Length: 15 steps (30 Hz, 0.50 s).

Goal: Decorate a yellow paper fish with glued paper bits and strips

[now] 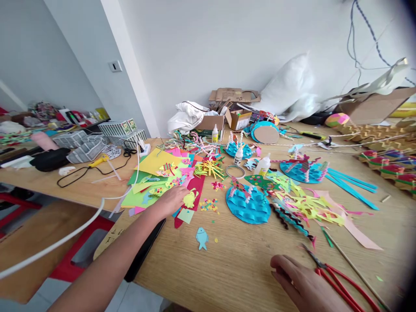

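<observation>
R hand [300, 278] half-curled, L hand [173, 200] over papers [151, 162]

Left hand [175, 200]: fingertips hard to make out; contact with yellow cutout [191, 199] unclear. Right hand [300, 279]: palm hidden, wrist cut by bottom edge. Scissors [321, 265]: handle ends cut off there too. Glue bottle [238, 155]: label too small to read. Far-left clutter [42, 112] blurred.

Bare left hand [173, 200], bare forearm [120, 255] narrowing toward the wrist [160, 209], bare right hand [300, 281], slender fingers [282, 261]
</observation>
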Motion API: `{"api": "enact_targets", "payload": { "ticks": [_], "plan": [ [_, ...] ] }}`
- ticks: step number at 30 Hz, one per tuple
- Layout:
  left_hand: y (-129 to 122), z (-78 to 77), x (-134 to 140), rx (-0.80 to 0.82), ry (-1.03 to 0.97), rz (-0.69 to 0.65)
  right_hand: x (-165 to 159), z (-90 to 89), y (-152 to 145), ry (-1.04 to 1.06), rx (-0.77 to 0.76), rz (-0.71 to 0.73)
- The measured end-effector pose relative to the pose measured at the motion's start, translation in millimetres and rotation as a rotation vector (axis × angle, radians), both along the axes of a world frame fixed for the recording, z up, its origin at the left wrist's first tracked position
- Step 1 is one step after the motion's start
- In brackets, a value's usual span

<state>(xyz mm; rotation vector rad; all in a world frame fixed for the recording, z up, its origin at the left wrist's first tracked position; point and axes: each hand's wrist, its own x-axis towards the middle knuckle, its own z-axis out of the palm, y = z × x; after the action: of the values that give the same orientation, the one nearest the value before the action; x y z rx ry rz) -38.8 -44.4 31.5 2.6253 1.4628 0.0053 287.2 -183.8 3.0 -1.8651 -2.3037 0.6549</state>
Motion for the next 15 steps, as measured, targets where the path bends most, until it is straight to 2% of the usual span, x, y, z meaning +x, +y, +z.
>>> {"api": "enact_targets", "payload": {
  "ticks": [2,7,15],
  "plan": [
    [13.4,-3.9,4.2,0.010,0.048,-0.095,-2.6,-0.1,-1.7,0.011,-0.027,0.005],
    [34.6,-11.7,8.3,-0.032,0.127,-0.184,1.0,-6.5,-7.5,0.015,-0.073,0.008],
    [43.0,-10.5,8.3,-0.103,0.165,-0.168,3.7,-13.3,-7.7,0.042,-0.100,0.014]
  ]
}}
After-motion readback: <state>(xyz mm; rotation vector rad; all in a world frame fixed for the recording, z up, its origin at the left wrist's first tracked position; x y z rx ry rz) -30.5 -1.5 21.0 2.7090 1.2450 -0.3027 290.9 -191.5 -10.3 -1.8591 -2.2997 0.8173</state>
